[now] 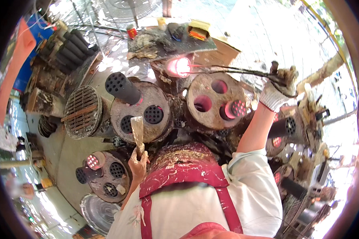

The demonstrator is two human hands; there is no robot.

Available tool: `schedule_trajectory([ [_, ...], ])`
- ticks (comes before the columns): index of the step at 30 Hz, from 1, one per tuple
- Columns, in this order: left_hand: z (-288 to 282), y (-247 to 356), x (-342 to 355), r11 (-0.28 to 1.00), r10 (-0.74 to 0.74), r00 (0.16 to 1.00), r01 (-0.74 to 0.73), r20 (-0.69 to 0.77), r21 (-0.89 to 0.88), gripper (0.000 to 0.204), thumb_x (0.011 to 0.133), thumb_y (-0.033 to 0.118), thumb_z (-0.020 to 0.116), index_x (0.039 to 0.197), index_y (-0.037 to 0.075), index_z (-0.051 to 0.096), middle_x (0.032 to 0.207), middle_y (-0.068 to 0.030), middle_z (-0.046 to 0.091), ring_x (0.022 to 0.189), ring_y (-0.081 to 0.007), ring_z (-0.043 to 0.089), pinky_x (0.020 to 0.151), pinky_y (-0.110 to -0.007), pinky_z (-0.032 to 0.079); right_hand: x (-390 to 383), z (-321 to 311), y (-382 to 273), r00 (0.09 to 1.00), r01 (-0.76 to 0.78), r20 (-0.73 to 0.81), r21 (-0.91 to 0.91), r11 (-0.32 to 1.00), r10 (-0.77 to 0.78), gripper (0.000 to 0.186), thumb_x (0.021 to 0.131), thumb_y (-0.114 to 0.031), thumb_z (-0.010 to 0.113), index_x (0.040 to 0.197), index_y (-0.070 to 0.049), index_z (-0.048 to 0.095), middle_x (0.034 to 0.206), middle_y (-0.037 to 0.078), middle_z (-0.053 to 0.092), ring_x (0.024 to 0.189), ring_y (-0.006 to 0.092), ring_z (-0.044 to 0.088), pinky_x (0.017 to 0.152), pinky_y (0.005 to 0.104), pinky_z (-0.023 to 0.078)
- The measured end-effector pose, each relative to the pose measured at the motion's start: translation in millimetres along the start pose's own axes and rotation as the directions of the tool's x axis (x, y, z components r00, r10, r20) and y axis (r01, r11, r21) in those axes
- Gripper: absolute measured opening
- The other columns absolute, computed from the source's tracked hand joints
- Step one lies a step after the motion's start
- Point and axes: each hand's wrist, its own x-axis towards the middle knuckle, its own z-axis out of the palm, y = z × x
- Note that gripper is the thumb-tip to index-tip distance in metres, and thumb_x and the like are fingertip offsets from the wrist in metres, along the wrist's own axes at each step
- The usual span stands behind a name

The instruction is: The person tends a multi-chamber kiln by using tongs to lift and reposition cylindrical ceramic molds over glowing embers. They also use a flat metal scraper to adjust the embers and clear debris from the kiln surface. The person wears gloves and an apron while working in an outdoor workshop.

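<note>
My bare left hand (138, 163) is closed around the handle of a scraper (137, 130), whose flat pale blade points away from me. The blade overlaps the edge of a round stove (116, 104) with dark honeycomb briquettes in its holes and one tall briquette (121, 88) standing up from it. My right hand (278, 93), in a dirty white glove, grips long metal tongs (231, 71) that reach left. At their tips is a glowing briquette (178, 67), pink-white with heat. Below the tongs stands another round stove (196, 88) with two reddish open holes and a glowing briquette (236, 108) jutting from the third.
A smaller stove (123, 187) with briquettes stands at the lower left, beside a round slatted grate (83, 108). Stacked black briquettes (72, 49) lie at the far left. Ahead are a cluttered low table (203, 46) and a cardboard box (226, 51). More hot briquettes (277, 141) are at the right.
</note>
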Motion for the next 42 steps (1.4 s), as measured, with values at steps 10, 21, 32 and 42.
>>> schedule_trajectory([
  [10,14.3,-12.9,2.0,0.997,-0.061,0.997,0.063,0.036,-0.04,0.031,0.092,0.004,0.061,0.121,-0.007,0.056,0.079,-0.0028,0.058,0.059,-0.0065,0.049,0.052,-0.024,0.044,-59.2,45.5,-82.6,0.891,-0.078,0.416,-0.253,0.964,0.181,0.047,0.085,-0.024,0.067,0.123,-0.003,0.047,0.085,-0.001,0.049,0.078,0.0135,0.05,0.094,0.0461,0.044],
  [21,10.2,-18.5,-2.9,0.995,-0.094,0.996,0.094,-0.003,-0.04,0.026,0.092,0.003,0.058,0.117,-0.006,0.058,0.077,-0.0022,0.057,0.059,-0.0068,0.051,0.052,-0.023,0.045,-83.6,54.9,-24.0,0.953,-0.01,0.27,-0.42,0.907,0.135,0.042,0.082,-0.01,0.066,0.121,0.001,0.053,0.094,0.004,0.057,0.078,0.0131,0.056,0.081,0.0377,0.054],
  [32,3.6,-16.6,-32.7,0.981,-0.179,0.977,0.186,-0.115,0.054,0.024,0.091,0.004,0.059,0.114,-0.004,0.057,0.073,-0.0016,0.056,0.056,-0.0073,0.051,0.052,-0.023,0.044,-101.6,-64.0,133.6,0.756,-0.645,0.063,-0.103,0.757,0.652,0.026,0.089,-0.009,0.054,0.115,-0.006,0.059,0.112,0.005,0.06,0.098,0.0159,0.057,0.086,0.0336,0.052],
  [42,0.9,-27.7,-15.6,0.977,-0.192,0.981,0.188,0.036,0.1,0.028,0.093,0.007,0.059,0.119,-0.003,0.055,0.075,-0.0023,0.057,0.057,-0.0073,0.051,0.051,-0.022,0.042,-105.9,-27.6,55.1,0.894,-0.069,0.386,-0.38,0.923,0.226,0.063,0.073,0.0,0.077,0.129,-0.005,0.05,0.122,0.006,0.056,0.106,0.015,0.056,0.088,0.0291,0.049],
])
